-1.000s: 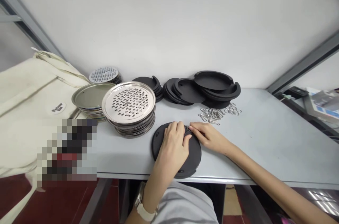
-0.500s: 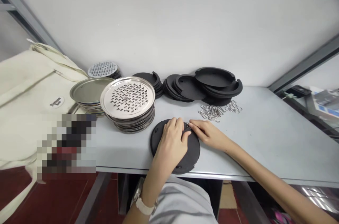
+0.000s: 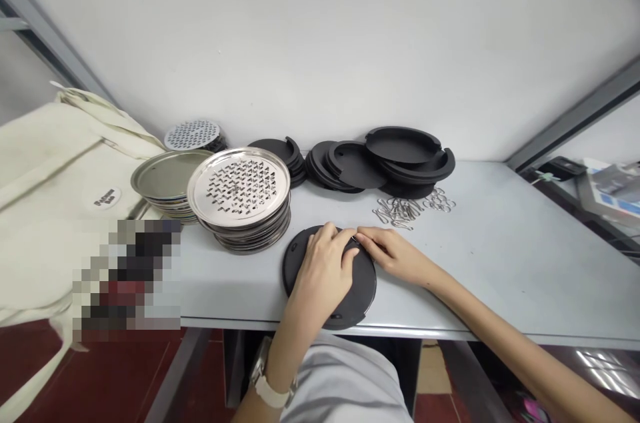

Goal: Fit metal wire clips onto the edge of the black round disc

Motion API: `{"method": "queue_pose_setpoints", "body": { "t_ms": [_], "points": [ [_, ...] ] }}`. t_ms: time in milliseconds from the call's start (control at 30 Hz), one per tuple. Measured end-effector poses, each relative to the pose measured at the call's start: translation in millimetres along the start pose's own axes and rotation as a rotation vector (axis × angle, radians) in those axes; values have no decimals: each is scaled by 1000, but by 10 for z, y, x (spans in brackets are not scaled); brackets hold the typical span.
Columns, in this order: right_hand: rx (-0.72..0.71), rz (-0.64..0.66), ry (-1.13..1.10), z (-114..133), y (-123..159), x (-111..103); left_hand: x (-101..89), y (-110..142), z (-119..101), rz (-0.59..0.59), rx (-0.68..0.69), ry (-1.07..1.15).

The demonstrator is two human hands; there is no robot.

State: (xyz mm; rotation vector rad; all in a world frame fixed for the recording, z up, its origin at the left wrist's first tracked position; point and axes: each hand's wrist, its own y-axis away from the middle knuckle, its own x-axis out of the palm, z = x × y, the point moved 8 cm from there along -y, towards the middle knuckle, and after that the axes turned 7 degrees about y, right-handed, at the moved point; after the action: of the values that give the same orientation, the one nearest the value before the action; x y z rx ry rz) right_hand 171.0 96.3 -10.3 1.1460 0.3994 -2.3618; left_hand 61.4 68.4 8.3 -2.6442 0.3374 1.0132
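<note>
A round black disc (image 3: pixel 360 293) lies flat near the front edge of the grey table (image 3: pixel 500 263). My left hand (image 3: pixel 325 270) rests on top of the disc with its fingers curled over the far rim. My right hand (image 3: pixel 395 253) is at the disc's far right rim, fingers pinched on a small metal wire clip (image 3: pixel 355 238) that sits at the rim. The two hands' fingertips almost meet there.
A pile of wire clips (image 3: pixel 405 208) lies behind my right hand. Black discs (image 3: pixel 400 156) are stacked against the wall. To the left stand perforated metal plates (image 3: pixel 239 193) and plain metal plates (image 3: pixel 167 180). A cream cloth bag (image 3: pixel 55 190) fills the far left.
Both hands stay at the disc's far rim with hardly any movement; only the view has shifted slightly.
</note>
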Motion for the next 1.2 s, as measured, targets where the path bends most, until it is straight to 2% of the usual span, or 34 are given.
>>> {"method": "queue_pose_setpoints", "body": {
  "t_ms": [433,1033,1200],
  "points": [
    [-11,1,6,15,17,-3,-10,8,-43,13,36,4],
    [-64,78,-53,29,13,-40,-28,-2,-25,-14,37,38],
    [-32,39,-34,12,36,-49,-29,1,-23,-21,42,47]
  ]
}}
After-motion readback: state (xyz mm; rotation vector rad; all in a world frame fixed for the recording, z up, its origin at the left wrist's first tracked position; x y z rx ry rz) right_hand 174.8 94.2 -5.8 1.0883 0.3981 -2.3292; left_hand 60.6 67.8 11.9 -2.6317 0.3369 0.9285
